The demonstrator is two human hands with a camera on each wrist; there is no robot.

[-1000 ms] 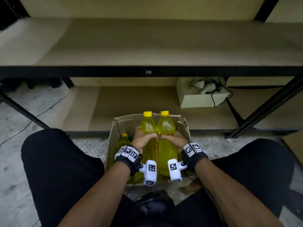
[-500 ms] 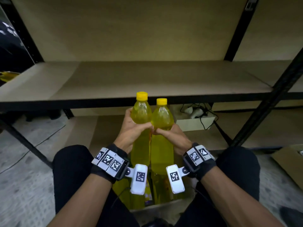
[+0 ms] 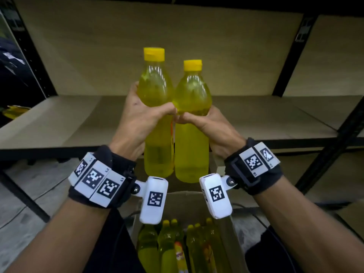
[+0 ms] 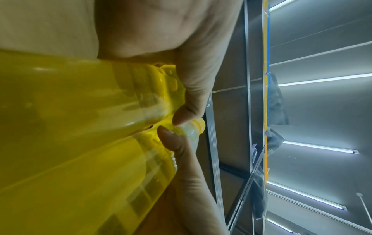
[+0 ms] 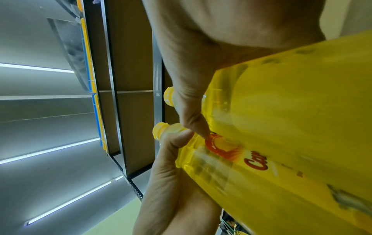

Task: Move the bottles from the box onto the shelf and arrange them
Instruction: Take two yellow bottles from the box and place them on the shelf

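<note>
Both bottles up out of box since a second ago, now raised in front of shelf at 12 o'clock. Left hand wrapped round left bottle; right hand wrapped round right bottle. Bottles touching side by side, upright, bases not yet over board. More bottles left in box at 6 o'clock. Lift done; next likely forward reach, set-down.

Grey speckled concrete floor at lower left; long white ceiling light strips overhead; black trousers below.
</note>
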